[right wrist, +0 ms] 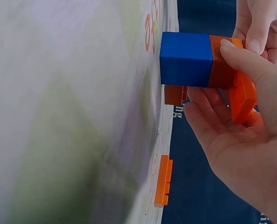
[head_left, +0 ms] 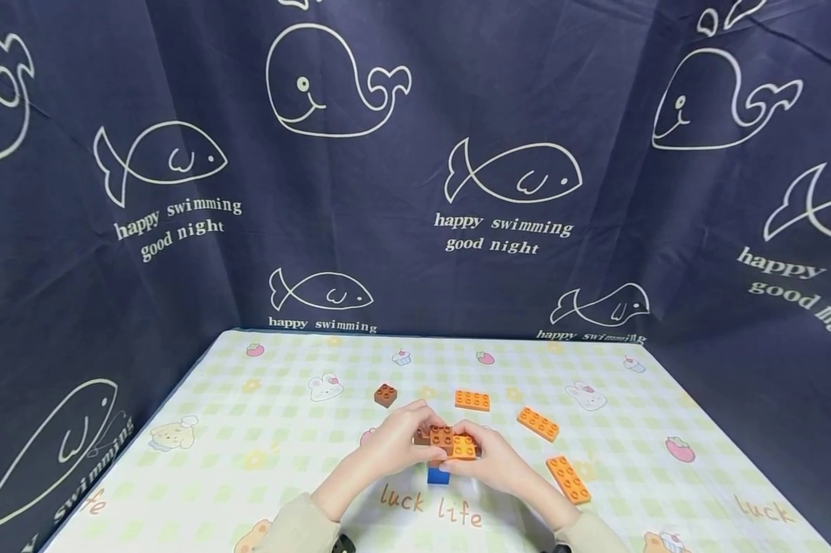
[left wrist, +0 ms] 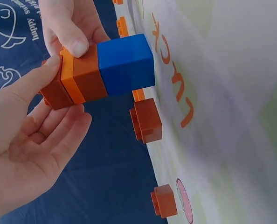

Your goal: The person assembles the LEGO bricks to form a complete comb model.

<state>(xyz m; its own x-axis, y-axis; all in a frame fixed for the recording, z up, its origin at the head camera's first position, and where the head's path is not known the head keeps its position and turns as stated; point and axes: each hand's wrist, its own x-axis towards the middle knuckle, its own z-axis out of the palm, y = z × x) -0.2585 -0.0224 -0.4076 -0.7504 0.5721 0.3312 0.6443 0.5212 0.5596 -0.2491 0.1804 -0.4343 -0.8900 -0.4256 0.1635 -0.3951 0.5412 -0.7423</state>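
Both hands hold one stack of toy building bricks in the middle of the table. At its bottom is a blue brick (left wrist: 127, 65), then a brown brick (left wrist: 89, 74), an orange plate brick (head_left: 465, 447) that juts out to the right, and a brown studded brick (head_left: 441, 436) on top. My left hand (head_left: 392, 442) pinches the top brown brick between thumb and fingers. My right hand (head_left: 494, 459) grips the stack from the other side, its thumb on the lower brown brick and its fingers behind the orange one. The studs' exact fit is hidden.
Loose orange bricks lie behind and to the right: one (head_left: 472, 400) at the back, one (head_left: 538, 424) farther right, one (head_left: 568, 480) nearer. A small brown brick (head_left: 385, 395) sits back left. Another brown brick (left wrist: 148, 120) stands behind the stack. Dark curtains surround the table.
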